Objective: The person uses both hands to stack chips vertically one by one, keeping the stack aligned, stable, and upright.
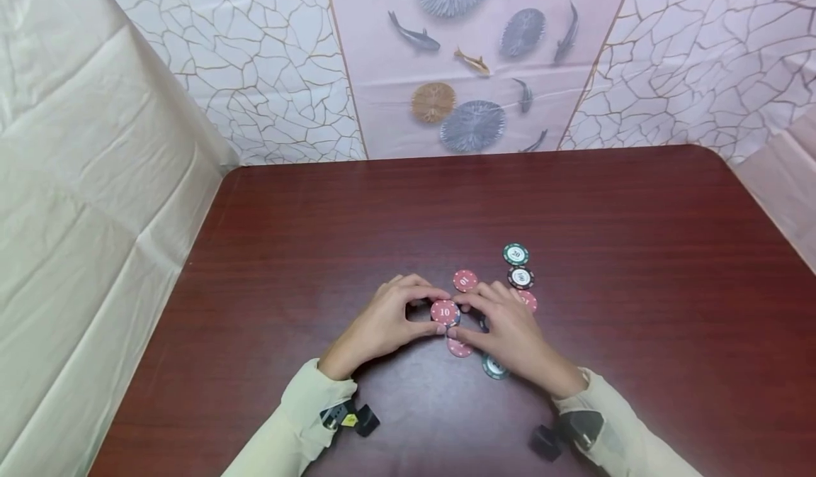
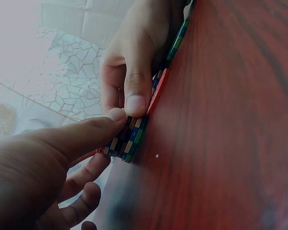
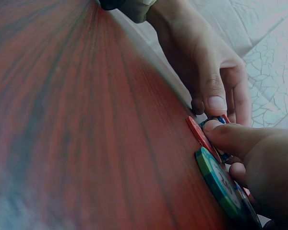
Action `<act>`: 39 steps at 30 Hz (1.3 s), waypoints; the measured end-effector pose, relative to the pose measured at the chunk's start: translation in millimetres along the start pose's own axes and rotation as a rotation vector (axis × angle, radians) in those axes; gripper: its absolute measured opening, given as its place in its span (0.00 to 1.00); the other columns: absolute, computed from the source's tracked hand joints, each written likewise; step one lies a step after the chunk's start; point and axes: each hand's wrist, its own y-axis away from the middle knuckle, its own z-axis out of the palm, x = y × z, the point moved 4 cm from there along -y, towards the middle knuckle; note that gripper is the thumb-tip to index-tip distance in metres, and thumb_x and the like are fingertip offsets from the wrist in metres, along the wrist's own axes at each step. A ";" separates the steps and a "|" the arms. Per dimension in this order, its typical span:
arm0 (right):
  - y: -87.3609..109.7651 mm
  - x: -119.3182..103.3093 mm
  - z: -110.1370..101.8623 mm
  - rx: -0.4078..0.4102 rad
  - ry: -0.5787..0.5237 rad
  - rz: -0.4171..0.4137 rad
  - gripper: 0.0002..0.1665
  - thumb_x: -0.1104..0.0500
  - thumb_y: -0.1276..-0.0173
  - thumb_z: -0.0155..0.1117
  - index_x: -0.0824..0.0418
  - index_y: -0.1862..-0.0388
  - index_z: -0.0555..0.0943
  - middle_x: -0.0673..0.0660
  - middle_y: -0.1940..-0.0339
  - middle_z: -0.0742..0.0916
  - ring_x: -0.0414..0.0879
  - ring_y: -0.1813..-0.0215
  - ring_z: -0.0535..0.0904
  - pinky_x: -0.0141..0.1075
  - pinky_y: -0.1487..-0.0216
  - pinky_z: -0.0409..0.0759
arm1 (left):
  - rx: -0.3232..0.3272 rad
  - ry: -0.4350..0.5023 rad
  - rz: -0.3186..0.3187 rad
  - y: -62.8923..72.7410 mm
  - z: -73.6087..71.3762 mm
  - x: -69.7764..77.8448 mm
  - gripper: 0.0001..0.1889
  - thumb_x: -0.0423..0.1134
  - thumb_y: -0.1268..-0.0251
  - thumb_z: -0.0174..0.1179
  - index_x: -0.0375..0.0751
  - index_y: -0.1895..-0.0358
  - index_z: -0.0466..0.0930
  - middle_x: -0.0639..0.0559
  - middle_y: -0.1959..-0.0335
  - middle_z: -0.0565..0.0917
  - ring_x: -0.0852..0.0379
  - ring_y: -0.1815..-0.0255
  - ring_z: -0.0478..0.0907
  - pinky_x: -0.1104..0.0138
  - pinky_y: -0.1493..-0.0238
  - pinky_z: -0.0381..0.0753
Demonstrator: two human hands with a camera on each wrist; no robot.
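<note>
A short stack of poker chips, a red "10" chip on top, stands between both hands. The left hand pinches it from the left, thumb on the near side and index finger on the far side. From the right, the right hand holds thumb and fingertips at the same stack. Mixed coloured edges of the stacked chips show in the left wrist view. A red chip lies just in front of the stack and another red chip behind it. Beside the right thumb lies a green chip.
Beyond the right hand, a green "20" chip, a black "100" chip and a partly covered red chip form a row. Another dark chip is mostly hidden under the right hand. Patterned cloth hangs behind the dark red table.
</note>
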 end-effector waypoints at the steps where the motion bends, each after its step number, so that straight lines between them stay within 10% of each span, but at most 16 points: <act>1: 0.3 -0.1 -0.2 -0.001 0.002 -0.003 0.29 0.44 0.41 0.82 0.54 0.43 0.89 0.47 0.57 0.85 0.43 0.56 0.73 0.43 0.52 0.71 | -0.001 -0.001 0.000 -0.1 0.6 0.1 0.22 0.45 0.39 0.79 0.53 0.40 0.89 0.57 0.49 0.85 0.55 0.44 0.78 0.51 0.36 0.70; 39: 5.3 1.3 -4.7 0.000 -0.049 0.012 0.28 0.48 0.41 0.83 0.50 0.41 0.88 0.43 0.56 0.84 0.40 0.54 0.72 0.42 0.52 0.73 | 0.065 -0.005 -0.100 3.0 15.2 -0.8 0.28 0.48 0.48 0.84 0.55 0.41 0.88 0.63 0.57 0.84 0.62 0.57 0.73 0.61 0.50 0.62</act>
